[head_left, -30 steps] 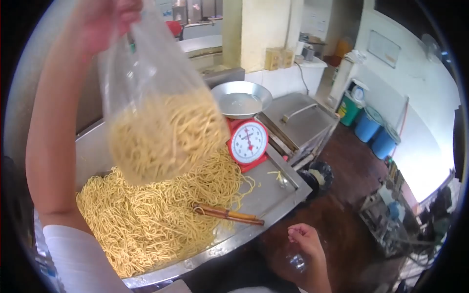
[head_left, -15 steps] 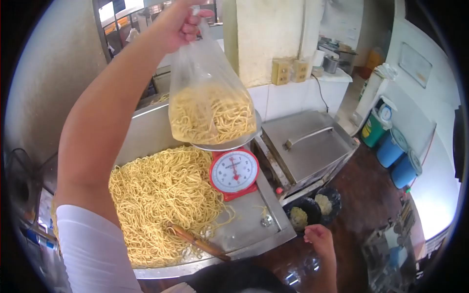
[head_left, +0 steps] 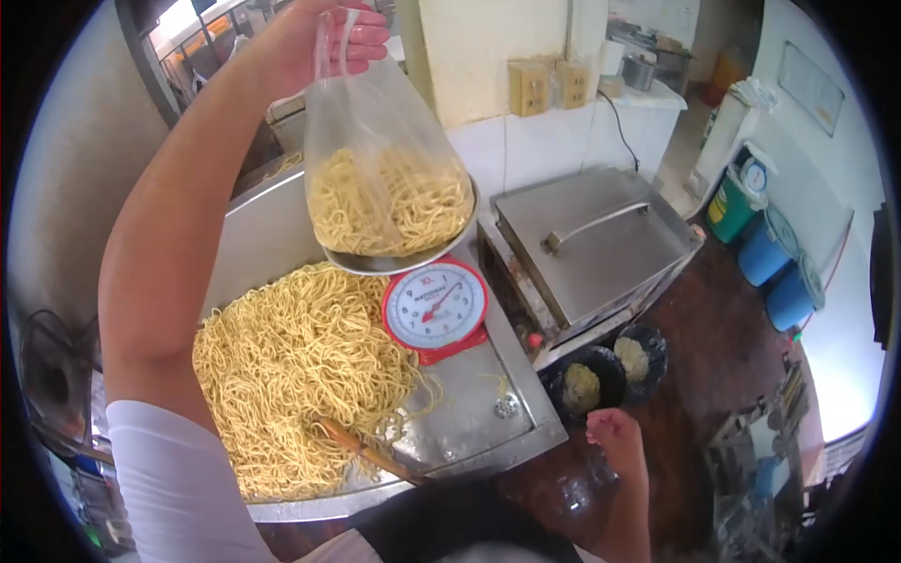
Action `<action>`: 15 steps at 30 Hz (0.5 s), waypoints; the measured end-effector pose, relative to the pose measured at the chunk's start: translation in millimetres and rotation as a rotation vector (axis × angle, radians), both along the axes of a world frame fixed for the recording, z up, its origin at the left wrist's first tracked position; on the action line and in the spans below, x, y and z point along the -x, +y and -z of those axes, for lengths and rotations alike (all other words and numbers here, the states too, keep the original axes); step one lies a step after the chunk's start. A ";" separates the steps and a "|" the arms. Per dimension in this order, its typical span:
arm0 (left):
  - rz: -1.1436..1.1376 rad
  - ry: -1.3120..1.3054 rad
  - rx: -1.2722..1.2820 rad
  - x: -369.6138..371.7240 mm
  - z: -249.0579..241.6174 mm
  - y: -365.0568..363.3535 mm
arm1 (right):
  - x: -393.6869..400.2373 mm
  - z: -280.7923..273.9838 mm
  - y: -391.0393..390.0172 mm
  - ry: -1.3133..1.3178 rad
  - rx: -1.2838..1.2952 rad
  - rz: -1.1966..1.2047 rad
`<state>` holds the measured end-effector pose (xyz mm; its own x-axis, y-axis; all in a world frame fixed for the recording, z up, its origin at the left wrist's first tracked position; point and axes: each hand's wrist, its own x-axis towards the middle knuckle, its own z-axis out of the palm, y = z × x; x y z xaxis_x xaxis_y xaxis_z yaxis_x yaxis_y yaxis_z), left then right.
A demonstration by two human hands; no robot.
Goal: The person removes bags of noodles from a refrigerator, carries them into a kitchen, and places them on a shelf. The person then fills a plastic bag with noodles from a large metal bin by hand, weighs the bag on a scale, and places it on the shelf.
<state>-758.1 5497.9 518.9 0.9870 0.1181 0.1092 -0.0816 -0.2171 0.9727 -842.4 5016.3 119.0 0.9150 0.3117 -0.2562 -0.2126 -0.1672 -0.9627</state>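
Note:
A clear plastic bag of noodles [head_left: 389, 202] rests in the metal pan [head_left: 361, 264] of a red dial scale [head_left: 436, 305]. My left hand [head_left: 352, 42] is closed on the bag's top and keeps it upright. The scale's needle points between 1 and 2. Below and to the left, a large heap of loose yellow noodles [head_left: 300, 375] covers much of a stainless steel table [head_left: 460, 436]. A wooden-handled tool [head_left: 366, 450] lies at the heap's near edge, its far end hidden by noodles. My right hand [head_left: 615, 433] hangs off the table's right side, fingers curled, with nothing visible in it.
Right of the scale stands a lidded steel box [head_left: 577, 244] with a long handle. Two black basins [head_left: 591, 380] holding pale lumps sit on the floor below it. Blue bins [head_left: 796, 294] and a green bin [head_left: 732, 208] line the right wall. Outlet boxes [head_left: 528, 89] are on the wall ahead.
The bag has come down onto the scale pan, and the needle has swung clockwise from near the top. My left hand's fingers have loosened somewhat. The right hand stays low, curled.

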 end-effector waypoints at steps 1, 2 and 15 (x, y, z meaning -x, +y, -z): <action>-0.011 -0.018 -0.034 1.5 1.9 2.6 | -0.1 -3.9 3.9 0.042 -0.034 0.021; -0.021 -0.038 -0.069 4.0 1.2 -0.9 | -1.1 -4.8 6.0 0.049 -0.030 0.025; -0.065 0.087 -0.223 9.4 28.1 23.0 | -2.9 6.8 6.9 -0.007 0.023 -0.080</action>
<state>-767.6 5520.9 490.7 0.9849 0.1645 0.0542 0.0220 -0.4289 0.9031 -839.6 5023.2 112.3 0.8891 0.3781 -0.2580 -0.1910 -0.2057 -0.9598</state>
